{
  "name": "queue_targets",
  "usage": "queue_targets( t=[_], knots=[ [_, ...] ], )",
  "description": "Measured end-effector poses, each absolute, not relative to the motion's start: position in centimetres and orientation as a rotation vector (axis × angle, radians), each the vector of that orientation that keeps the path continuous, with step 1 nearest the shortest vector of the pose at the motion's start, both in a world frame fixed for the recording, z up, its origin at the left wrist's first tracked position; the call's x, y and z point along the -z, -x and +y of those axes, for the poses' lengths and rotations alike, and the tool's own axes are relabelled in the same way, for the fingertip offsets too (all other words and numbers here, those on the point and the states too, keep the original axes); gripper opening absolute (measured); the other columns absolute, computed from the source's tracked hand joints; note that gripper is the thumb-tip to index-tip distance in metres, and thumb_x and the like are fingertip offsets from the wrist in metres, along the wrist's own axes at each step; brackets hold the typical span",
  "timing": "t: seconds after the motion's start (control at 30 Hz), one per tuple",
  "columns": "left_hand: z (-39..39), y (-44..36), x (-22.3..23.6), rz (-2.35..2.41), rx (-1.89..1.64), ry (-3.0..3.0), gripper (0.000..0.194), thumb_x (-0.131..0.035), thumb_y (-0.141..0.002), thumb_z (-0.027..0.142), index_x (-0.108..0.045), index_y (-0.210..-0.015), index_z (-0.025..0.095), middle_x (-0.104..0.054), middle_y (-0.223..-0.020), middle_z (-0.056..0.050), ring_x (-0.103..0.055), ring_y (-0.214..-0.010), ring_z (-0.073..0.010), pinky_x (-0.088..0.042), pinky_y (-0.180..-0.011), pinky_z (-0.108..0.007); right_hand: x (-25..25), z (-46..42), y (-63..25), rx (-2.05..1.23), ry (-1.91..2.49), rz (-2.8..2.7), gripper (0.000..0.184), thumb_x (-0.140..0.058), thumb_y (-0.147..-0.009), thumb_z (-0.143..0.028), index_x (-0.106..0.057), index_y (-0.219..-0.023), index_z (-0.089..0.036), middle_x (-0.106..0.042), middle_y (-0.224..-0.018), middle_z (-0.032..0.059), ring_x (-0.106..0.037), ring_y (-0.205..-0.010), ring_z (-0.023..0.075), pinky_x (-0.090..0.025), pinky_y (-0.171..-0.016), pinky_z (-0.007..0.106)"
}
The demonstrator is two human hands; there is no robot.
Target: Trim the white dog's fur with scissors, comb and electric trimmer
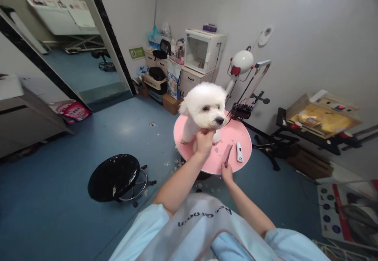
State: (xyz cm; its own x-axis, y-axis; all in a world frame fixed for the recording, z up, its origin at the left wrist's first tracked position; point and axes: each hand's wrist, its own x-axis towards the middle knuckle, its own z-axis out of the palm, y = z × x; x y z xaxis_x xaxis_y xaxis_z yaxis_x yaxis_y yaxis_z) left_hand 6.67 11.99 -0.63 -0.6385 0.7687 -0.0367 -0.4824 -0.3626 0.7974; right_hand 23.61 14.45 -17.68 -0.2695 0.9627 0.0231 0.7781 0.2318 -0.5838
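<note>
A fluffy white dog [203, 101] stands or sits on a round pink grooming table [242, 133], its head turned to the right. Under its chin, my left hand [204, 140] is closed on the fur of the muzzle. My right hand [226, 172] grips a pair of grooming scissors [228, 156] by the handles at the table's near edge, blades pointing up and away. Just right of the scissors lies a white clipper [239, 152]. Small tufts of cut fur are scattered on the tabletop. The dog's rear body is mostly hidden behind its head and my left arm.
A black round stool [115, 178] stands on the blue floor at left. Behind the table are cabinets [191, 79] with a white box cabinet [203, 50], and a white-headed dryer [242, 62]. At right, a wooden box [325, 113] rests on a black stand.
</note>
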Motion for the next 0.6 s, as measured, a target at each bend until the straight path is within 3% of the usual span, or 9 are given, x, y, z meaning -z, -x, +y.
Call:
queue_targets(
  t=[0.1, 0.2, 0.33, 0.43, 0.6],
  knots=[
    [12.2, -6.9, 0.3, 1.041, -2.138, -0.425, 0.026, -0.070, -0.066, 0.033, -0.055, -0.057, 0.013, -0.052, -0.051, 0.002, -0.044, -0.049, -0.0074, -0.036, -0.052, -0.021, 10.9, 19.3, -24.9, -0.339, 1.330, -1.925, 0.038, -0.038, -0.087, -0.036, -0.067, -0.097, -0.015, -0.064, -0.068, 0.0069, -0.055, -0.063, 0.0196, -0.044, -0.063, 0.032],
    [11.9, -6.4, 1.4, 1.028, -2.189, -0.405, 0.031, -0.072, -0.066, 0.038, -0.057, -0.060, 0.012, -0.054, -0.054, 0.002, -0.046, -0.052, -0.0068, -0.037, -0.055, -0.020, 0.7, 23.3, -26.3, 0.044, 0.767, -2.153, 0.020, -0.054, -0.082, -0.035, -0.069, -0.080, -0.021, -0.061, -0.063, 0.0027, -0.053, -0.063, 0.0167, -0.041, -0.079, 0.036],
    [11.0, -5.8, 2.5, 1.008, -2.217, -0.378, 0.036, -0.073, -0.066, 0.043, -0.058, -0.060, 0.011, -0.056, -0.056, 0.001, -0.047, -0.054, -0.0063, -0.039, -0.058, -0.019, -10.8, 24.6, -25.4, 0.422, 0.393, -2.584, 0.016, -0.057, -0.082, -0.033, -0.070, -0.091, -0.029, -0.061, -0.071, 0.0005, -0.052, -0.069, 0.0142, -0.031, -0.092, 0.038],
    [10.5, -5.6, 2.4, 0.961, -2.242, -0.328, 0.035, -0.076, -0.065, 0.043, -0.058, -0.060, 0.012, -0.054, -0.055, 0.001, -0.046, -0.053, -0.0058, -0.040, -0.057, -0.018, -14.1, 23.7, -23.3, 0.596, 0.337, -2.677, 0.019, -0.051, -0.086, -0.032, -0.069, -0.089, -0.030, -0.059, -0.069, 0.0003, -0.048, -0.068, 0.0139, -0.029, -0.090, 0.037],
    [10.2, -5.4, 2.6, 0.919, -2.245, -0.303, 0.032, -0.077, -0.065, 0.039, -0.060, -0.058, 0.013, -0.056, -0.056, -0.001, -0.048, -0.053, -0.0060, -0.041, -0.056, -0.018, -13.9, 23.3, -22.1, 0.598, 0.371, -2.675, 0.019, -0.050, -0.085, -0.031, -0.068, -0.090, -0.029, -0.058, -0.069, 0.0011, -0.047, -0.066, 0.0139, -0.029, -0.089, 0.036]
  ],
)
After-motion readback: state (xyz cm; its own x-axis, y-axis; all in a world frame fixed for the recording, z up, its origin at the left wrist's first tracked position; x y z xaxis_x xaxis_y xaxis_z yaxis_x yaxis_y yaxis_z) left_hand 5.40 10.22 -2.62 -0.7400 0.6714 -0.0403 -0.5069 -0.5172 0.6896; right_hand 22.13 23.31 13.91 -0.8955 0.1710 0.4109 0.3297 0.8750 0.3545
